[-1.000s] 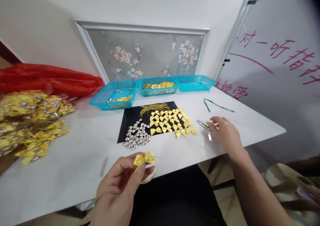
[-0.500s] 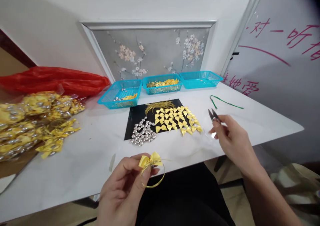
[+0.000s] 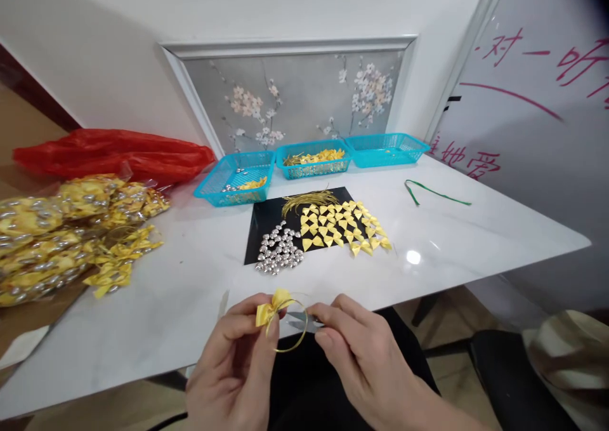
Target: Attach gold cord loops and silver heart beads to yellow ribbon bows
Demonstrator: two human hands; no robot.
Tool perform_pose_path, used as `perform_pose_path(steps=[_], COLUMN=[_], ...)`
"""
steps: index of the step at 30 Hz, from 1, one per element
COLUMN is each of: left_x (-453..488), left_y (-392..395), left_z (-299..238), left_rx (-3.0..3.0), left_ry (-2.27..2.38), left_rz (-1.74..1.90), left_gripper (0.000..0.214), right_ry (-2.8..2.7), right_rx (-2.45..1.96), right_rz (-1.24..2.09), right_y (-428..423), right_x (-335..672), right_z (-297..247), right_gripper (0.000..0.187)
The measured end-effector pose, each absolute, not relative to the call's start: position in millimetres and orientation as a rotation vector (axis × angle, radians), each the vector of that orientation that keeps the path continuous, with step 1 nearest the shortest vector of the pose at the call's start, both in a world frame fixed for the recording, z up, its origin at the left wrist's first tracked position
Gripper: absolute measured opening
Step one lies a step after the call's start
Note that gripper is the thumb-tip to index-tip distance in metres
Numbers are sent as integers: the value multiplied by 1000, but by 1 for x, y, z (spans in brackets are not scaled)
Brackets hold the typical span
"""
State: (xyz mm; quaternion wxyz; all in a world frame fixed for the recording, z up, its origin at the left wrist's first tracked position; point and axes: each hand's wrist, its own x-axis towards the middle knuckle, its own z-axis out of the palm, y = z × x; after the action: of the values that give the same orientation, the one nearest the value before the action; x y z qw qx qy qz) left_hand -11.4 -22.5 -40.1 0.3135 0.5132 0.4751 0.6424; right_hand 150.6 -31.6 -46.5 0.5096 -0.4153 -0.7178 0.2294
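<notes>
My left hand [image 3: 238, 361] pinches a small yellow ribbon bow [image 3: 269, 305] between thumb and forefinger, closed tight on its knot, low in front of me just over the near edge of the table [image 3: 457, 240]. A thin gold cord loop [image 3: 291, 329] hangs from the bow and curves down between my two hands. My right hand [image 3: 366, 361] comes in from the right with its fingers drawn together; a pair of small snips [image 3: 299, 320] pokes out of its fingertips, the blades lying across the loop. I cannot tell how firmly the snips are gripped, since my fingers cover most of them.

Beyond my hands, on the white table, lies a black mat [image 3: 266, 221]. A heap of silver heart beads [image 3: 280, 253] sits at its near left corner, rows of yellow bows [image 3: 342, 225] cover its right side, and a bundle of gold cords [image 3: 309, 197] rests at its far edge. Behind the mat stand three turquoise baskets [image 3: 314, 161] in a row against a framed blossom picture [image 3: 295, 94]. A green ribbon strip [image 3: 432, 192] lies to the right of the mat. Far left, clear bags of finished bows [image 3: 61, 228] are piled up, with a red plastic bag [image 3: 114, 152] behind them. A whiteboard [image 3: 537, 120] with red writing leans at the right.
</notes>
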Motion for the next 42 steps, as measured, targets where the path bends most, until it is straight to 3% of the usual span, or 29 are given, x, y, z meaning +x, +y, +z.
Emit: perform_pose_path(steps=[42], left_x=[-10], left_y=[-26], left_z=[-46], left_rx=[1246], left_ry=[1196], left_rz=[1688], left_gripper=[7], right_ry=[-1779], right_rx=[-1089], right_rz=[393], right_y=[-30], right_x=[147], right_z=[-47], right_gripper=[37])
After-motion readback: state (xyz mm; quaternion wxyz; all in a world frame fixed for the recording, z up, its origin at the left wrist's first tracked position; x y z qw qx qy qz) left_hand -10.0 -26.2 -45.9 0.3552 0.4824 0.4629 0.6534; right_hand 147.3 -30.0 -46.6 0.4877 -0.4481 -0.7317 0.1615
